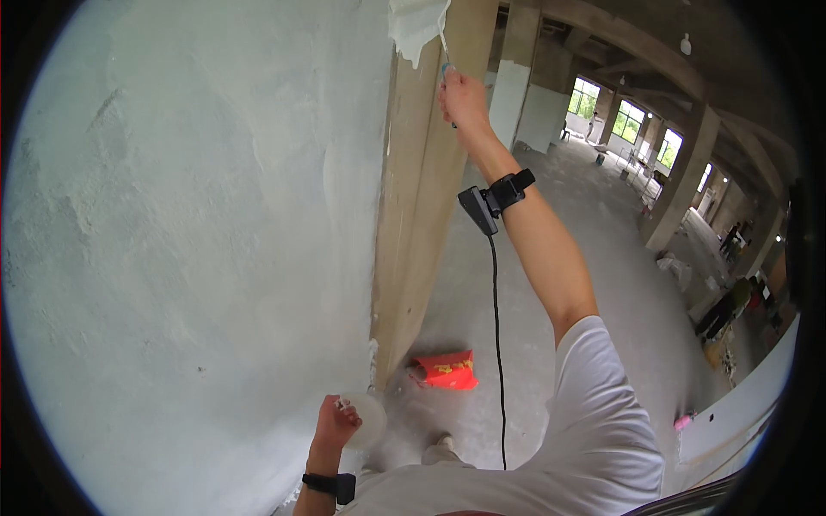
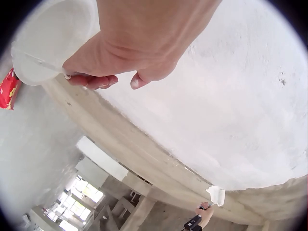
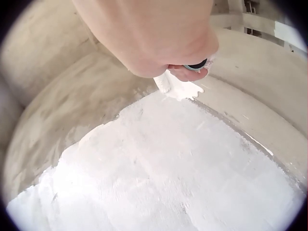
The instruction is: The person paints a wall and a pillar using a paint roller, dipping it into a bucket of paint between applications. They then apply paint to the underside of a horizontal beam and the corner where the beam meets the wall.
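White wall edge [image 1: 381, 172], space alongside, right hand [image 1: 465, 99] around roller handle [image 1: 446, 69], left hand [image 1: 337, 420] around bucket handle [image 2: 41, 61].

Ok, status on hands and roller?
Right hand grips roller, up at edge of wall. Left hand holds bucket by handle. Red bag on floor, clear of hands.

Yellow marks on the red bag [image 1: 449, 371] – too small (and blurred) to read.
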Demonstrator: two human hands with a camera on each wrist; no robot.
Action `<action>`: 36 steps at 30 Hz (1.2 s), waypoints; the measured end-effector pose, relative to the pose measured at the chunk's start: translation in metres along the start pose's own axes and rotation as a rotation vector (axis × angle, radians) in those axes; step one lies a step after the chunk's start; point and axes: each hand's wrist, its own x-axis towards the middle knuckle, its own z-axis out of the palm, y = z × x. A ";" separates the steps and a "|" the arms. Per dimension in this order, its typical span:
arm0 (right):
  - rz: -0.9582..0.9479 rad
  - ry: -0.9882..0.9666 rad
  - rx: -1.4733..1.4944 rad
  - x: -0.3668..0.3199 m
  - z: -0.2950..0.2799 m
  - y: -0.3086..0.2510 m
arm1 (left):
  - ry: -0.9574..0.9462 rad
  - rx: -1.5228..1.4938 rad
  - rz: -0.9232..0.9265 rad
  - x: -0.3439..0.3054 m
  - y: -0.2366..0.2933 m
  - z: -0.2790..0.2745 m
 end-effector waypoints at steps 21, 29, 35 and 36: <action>-0.080 0.039 -0.162 0.012 0.002 0.036 | -0.004 0.000 0.007 -0.052 0.035 0.059; -0.025 0.081 -0.090 0.007 0.010 0.021 | 0.062 0.021 0.053 -0.069 0.026 0.058; -0.100 0.140 -0.153 0.019 0.007 0.023 | 0.040 -0.001 0.026 -0.048 0.008 0.018; -0.155 0.147 -0.173 0.025 0.007 0.030 | 0.041 -0.002 0.026 -0.041 0.005 0.010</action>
